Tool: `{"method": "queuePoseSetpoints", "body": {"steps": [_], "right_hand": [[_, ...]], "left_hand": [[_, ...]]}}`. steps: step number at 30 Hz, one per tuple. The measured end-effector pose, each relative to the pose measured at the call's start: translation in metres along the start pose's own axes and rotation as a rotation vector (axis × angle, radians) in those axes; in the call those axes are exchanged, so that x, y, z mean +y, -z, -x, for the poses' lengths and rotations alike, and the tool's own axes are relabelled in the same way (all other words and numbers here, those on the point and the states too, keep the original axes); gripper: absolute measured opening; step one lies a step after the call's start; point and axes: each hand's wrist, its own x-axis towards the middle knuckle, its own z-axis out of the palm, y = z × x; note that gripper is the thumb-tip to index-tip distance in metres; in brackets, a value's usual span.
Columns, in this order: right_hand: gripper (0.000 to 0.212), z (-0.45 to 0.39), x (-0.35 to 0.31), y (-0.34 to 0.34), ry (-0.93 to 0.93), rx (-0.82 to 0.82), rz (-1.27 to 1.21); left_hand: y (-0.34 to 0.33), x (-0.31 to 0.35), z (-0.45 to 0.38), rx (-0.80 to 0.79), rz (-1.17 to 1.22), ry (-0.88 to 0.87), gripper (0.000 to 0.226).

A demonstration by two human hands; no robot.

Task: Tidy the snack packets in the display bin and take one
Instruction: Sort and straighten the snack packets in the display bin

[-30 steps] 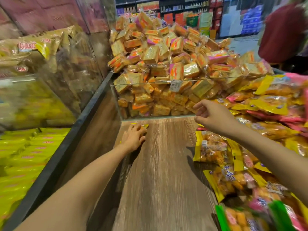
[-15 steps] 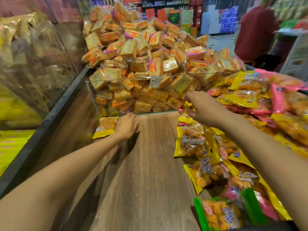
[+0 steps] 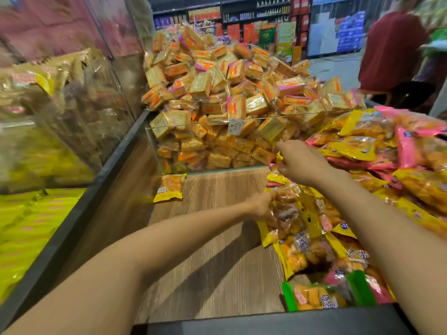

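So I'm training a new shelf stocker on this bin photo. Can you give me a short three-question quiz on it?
1. True or false: the lone yellow snack packet lies on the wood-grain bin floor, apart from both hands.
2. Which hand reaches the yellow-and-pink packet pile higher up: A left hand, B right hand?
3. What separates the stacked orange cracker packs from this bin?

Key: 1 true; 2 B; 3 a clear divider panel.
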Motion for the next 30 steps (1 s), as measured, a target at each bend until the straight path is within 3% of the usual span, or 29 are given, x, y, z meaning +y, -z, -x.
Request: {"method": "queuePoseSetpoints", "body": {"steps": [5,10,14,17,20,21,24,26,30], "right_hand": [[0.027,0.002,-0.002,0.000,0.016,0.014,-0.027],[0.028,0.000,-0.005,-0.003,-0.014,0.004,-0.161],[0.038,0.002,-0.021,-0.004,-0.077,-0.002,-0.528],[0.053,0.004,-0.036,-0.004,-0.176,-0.144,-0.999],[0.062,0.006,-0.048,-0.006,-0.244,-0.228,-1.261],[0.062,0.007,-0.050,-0.008,-0.229,-0.218,-1.264],[0.025,0.011,-0.050,-0.008,-0.139,-0.150,-1.217],[0.013,0.013,-0.048,-0.007,-0.103,-0.130,-1.239],[0.017,0.014,-0.050,-0.007,-0.061,-0.146,-1.199]], "left_hand": [[0.005,-0.003,0.019,-0.006,0.238,0.087,0.032],[0.036,-0.027,0.057,0.035,0.400,0.176,0.039],[0.063,-0.040,0.093,0.257,0.669,0.163,0.032],[0.070,-0.040,0.113,0.444,0.774,0.184,0.026],[0.063,-0.039,0.119,0.552,0.816,0.152,0.045],[0.060,-0.039,0.119,0.550,0.830,0.148,0.051],[0.063,-0.038,0.117,0.466,0.816,0.135,0.059],[0.069,-0.042,0.116,0.453,0.796,0.097,0.057],[0.077,-0.051,0.118,0.515,0.882,0.037,0.041]]}}
